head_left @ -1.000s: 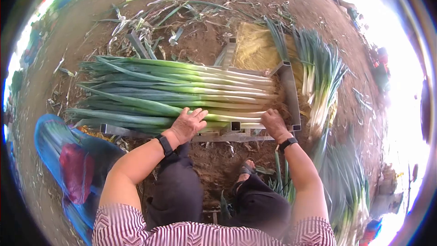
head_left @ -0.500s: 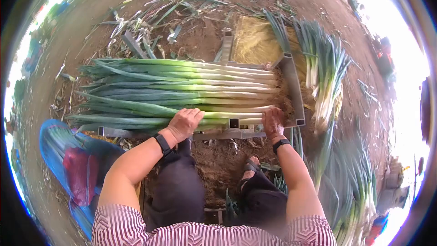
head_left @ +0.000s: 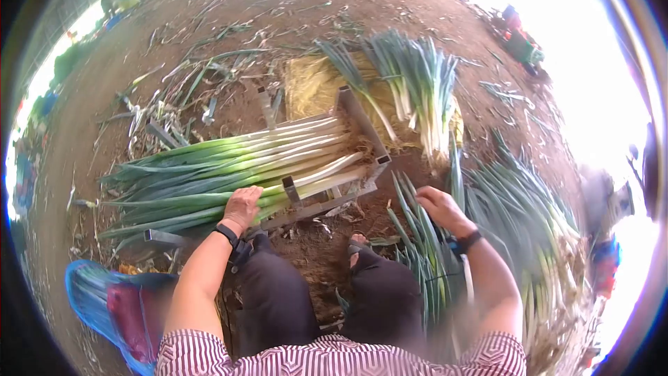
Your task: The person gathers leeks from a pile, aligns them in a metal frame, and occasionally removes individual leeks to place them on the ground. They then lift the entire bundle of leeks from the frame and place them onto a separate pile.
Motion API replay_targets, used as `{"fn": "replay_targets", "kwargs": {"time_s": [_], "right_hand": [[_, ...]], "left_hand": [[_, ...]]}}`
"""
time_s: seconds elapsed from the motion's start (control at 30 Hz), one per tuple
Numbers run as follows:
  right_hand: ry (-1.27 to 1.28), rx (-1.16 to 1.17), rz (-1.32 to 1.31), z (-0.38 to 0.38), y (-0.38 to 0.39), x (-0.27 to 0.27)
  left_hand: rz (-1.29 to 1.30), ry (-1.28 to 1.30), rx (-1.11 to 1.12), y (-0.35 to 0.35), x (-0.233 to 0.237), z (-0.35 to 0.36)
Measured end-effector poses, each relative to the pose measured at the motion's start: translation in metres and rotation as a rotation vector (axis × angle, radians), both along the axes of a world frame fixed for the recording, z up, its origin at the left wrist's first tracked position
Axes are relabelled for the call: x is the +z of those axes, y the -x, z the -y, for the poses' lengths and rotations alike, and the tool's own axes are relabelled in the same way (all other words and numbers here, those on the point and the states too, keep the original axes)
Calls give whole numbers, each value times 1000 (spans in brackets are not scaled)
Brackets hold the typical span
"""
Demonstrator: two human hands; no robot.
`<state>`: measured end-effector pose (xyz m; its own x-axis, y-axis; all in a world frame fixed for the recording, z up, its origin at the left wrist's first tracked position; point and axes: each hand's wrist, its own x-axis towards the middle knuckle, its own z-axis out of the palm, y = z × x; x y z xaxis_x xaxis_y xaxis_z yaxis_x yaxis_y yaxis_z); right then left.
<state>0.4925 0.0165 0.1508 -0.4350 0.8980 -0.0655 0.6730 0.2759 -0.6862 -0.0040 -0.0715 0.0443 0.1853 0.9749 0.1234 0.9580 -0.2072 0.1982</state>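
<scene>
A thick layer of long green onions [head_left: 229, 170] lies in a metal frame [head_left: 365, 122], white roots toward its right end plate and green leaves to the left. My left hand [head_left: 243, 207] is closed over the near stalks, close to where green turns white. My right hand [head_left: 442, 210] is off the frame, above loose green onions [head_left: 417, 237] on my right. Its fingers are slightly bent and slightly apart, with nothing visible in them. The palm side of each hand is hidden.
More green onions [head_left: 424, 90] lie on a yellow sheet [head_left: 306, 87] beyond the frame. A large pile of green onions [head_left: 529, 223] spreads at right. At lower left is a blue plastic bag [head_left: 90, 299]. Leaf scraps [head_left: 209, 69] litter the dirt floor.
My right hand has left the root end of the green onions in the frame and moved right over the loose ones. My left hand stays on the stalks. The view has turned right.
</scene>
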Motion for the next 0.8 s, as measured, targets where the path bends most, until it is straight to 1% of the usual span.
{"fn": "replay_targets", "kwargs": {"time_s": [0.03,0.07,0.1,0.13,0.2,0.23,0.27,0.33,0.37,0.4,0.43,0.47,0.5,0.53,0.6,0.7,0.77,0.8], "right_hand": [[9,-62,13,13,-37,-3],[-20,-102,87,26,-76,-10],[66,-238,238,42,-112,-16],[168,-324,299,60,-142,-16],[215,-411,348,105,-201,-27],[251,-459,348,127,-213,-16],[287,-505,282,143,-242,-38],[431,-700,188,172,-251,-42],[379,-687,251,182,-261,-65],[308,-597,370,186,-248,-61],[332,-621,346,188,-237,-70],[292,-667,380,189,-234,-95],[360,-705,393,185,-224,-110],[331,-632,508,180,-216,-119],[345,-659,648,169,-203,-134],[271,-625,451,158,-212,-156],[378,-683,103,157,-193,-122],[432,-710,-71,162,-177,-92]], "left_hand": [[4,-6,3,0,0,0],[10,-11,5,1,-3,0],[10,-42,-2,6,-13,-1],[-7,-105,-14,6,-15,-1],[-70,-56,10,3,-12,-2],[-159,-10,26,-3,-4,0],[-166,59,28,2,-8,-2],[-222,191,107,-1,-1,-3],[-243,206,118,-3,4,-4],[-265,218,133,-7,12,-4],[-265,230,153,-11,19,-4],[-266,241,177,-14,26,-4],[-269,253,203,-16,32,-4],[-264,236,204,-17,36,-4],[-254,206,215,-15,44,0],[-258,39,192,3,45,6],[-180,-30,181,3,69,6],[-140,-65,171,-3,87,6]]}}
